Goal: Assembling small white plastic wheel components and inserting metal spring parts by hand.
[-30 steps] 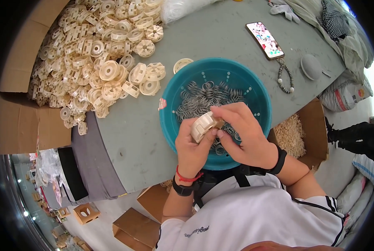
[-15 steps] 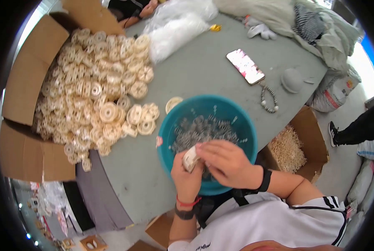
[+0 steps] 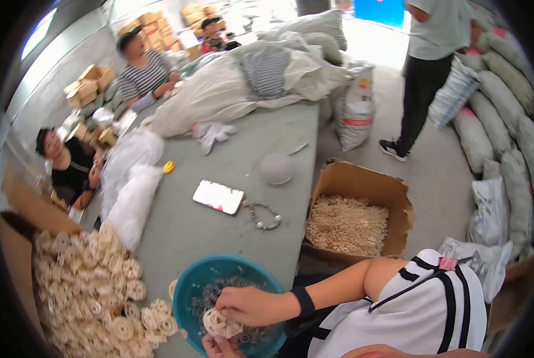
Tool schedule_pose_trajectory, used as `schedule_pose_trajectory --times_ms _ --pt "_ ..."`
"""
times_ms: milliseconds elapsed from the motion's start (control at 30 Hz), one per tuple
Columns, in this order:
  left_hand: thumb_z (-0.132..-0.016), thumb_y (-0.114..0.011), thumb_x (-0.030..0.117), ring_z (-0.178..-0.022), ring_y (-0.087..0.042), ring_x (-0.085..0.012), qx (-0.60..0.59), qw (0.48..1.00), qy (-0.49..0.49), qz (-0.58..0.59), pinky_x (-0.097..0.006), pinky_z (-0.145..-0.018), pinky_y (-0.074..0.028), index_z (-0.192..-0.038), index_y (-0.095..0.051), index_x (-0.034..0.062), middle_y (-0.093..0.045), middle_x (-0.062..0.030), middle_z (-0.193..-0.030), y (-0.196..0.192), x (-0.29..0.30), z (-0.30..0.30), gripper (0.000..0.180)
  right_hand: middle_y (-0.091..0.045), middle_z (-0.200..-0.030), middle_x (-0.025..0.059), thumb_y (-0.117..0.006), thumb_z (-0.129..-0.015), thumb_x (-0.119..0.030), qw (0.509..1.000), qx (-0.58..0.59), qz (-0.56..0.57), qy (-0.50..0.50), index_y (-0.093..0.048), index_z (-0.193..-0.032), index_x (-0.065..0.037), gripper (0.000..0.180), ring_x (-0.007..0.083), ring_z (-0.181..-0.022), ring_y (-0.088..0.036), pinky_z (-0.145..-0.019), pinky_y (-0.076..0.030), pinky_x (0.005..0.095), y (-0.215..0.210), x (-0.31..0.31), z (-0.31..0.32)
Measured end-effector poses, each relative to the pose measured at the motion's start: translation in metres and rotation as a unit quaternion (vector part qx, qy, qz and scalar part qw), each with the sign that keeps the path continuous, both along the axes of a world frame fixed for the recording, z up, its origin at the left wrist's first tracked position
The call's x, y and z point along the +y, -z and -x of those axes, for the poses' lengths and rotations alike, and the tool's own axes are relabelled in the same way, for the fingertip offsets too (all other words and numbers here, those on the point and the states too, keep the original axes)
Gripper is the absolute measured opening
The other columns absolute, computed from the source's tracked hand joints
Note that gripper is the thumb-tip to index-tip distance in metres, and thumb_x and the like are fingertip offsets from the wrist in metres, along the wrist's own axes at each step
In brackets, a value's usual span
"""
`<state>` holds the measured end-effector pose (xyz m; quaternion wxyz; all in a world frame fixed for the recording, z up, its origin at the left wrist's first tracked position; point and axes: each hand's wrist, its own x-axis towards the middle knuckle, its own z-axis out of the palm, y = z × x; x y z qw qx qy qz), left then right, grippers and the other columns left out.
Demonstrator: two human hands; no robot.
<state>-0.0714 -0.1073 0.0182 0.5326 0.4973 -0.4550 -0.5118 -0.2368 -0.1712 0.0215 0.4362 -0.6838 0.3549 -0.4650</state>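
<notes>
A round cream plastic part (image 3: 220,325) with cut-outs is held over the teal basin (image 3: 179,285). My left hand (image 3: 221,348), partly cut off by the lower edge, grips it from below. The fingers of my right hand (image 3: 250,305) are closed on its upper side; whether they also pinch something small is hidden. Loose metal springs (image 3: 210,292) lie in the basin under my hands. A big heap of similar cream parts (image 3: 88,286) lies to the left, and a few spill close to the basin.
A phone (image 3: 218,197) with a beaded strap (image 3: 264,216), a grey dome-shaped thing (image 3: 277,169) and a white glove (image 3: 210,136) lie on the table. A cardboard box (image 3: 392,185) of small cream pieces stands right. Co-workers sit at far left; another person stands by stacked sacks (image 3: 499,101).
The view has swung up and right, bringing co-workers and sacks into sight. My hands stay together at the cream part over the basin, and its round face now shows more.
</notes>
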Motion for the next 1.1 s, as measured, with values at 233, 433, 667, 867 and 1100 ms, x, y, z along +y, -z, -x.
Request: schedule_pose_trajectory --times_ms 233,433,667,867,1100 --pt "-0.094 -0.054 0.027 -0.072 -0.051 -0.0137 -0.08 0.996 -0.037 -0.001 -0.026 -0.065 -0.043 -0.101 -0.049 0.0019 -0.055 -0.0069 -0.087 -0.006 -0.004 0.022 0.026 -0.053 -0.089 0.014 -0.051 -0.089 -0.012 1.0 -0.009 -0.002 -0.011 -0.054 -0.095 -0.004 0.011 0.0344 -0.083 -0.056 -0.071 -0.045 0.0408 0.005 -0.003 0.01" --pt "-0.096 -0.047 0.03 -0.083 -0.051 -0.0189 -0.198 0.97 -0.138 0.003 -0.033 -0.077 -0.041 -0.116 -0.051 0.002 -0.055 -0.0086 -0.098 -0.017 0.002 0.027 0.035 -0.054 -0.087 0.0124 -0.051 -0.09 -0.009 0.996 -0.071 0.044 -0.04 -0.053 -0.095 -0.001 0.01 0.0298 -0.082 -0.054 -0.072 -0.044 0.0385 0.005 -0.006 0.019" --pt "-0.098 -0.04 0.036 -0.088 -0.054 -0.0202 0.008 0.995 -0.093 -0.047 -0.034 -0.075 -0.045 -0.117 -0.047 0.0011 -0.054 -0.0077 -0.102 0.0 -0.001 -0.005 0.04 -0.06 -0.093 0.0139 -0.056 -0.088 -0.01 0.978 0.063 0.098 0.173 -0.061 -0.097 -0.002 0.014 0.0306 -0.088 -0.059 -0.077 -0.047 0.037 -0.013 -0.005 0.084" --pt "-0.085 -0.057 0.007 -0.095 -0.059 -0.0227 0.285 0.955 -0.069 -0.033 -0.032 -0.067 -0.053 -0.123 -0.036 0.0018 -0.052 -0.0126 -0.114 -0.006 -0.009 0.003 0.044 -0.061 -0.089 0.0127 -0.06 -0.076 -0.002 0.799 0.468 0.157 0.342 -0.061 -0.09 -0.002 0.014 0.0314 -0.083 -0.059 -0.072 -0.047 0.0401 0.006 0.019 0.215" --pt "-0.085 -0.058 0.007 -0.079 -0.06 -0.0171 0.173 0.976 -0.119 -0.052 -0.027 -0.057 -0.049 -0.115 -0.04 0.0036 -0.058 -0.0091 -0.097 -0.01 0.0 0.002 0.036 -0.06 -0.101 0.0165 -0.061 -0.078 -0.008 0.865 0.38 0.086 0.316 -0.056 -0.109 -0.001 0.032 0.033 -0.093 -0.058 -0.078 -0.047 0.0391 0.01 0.003 0.178"
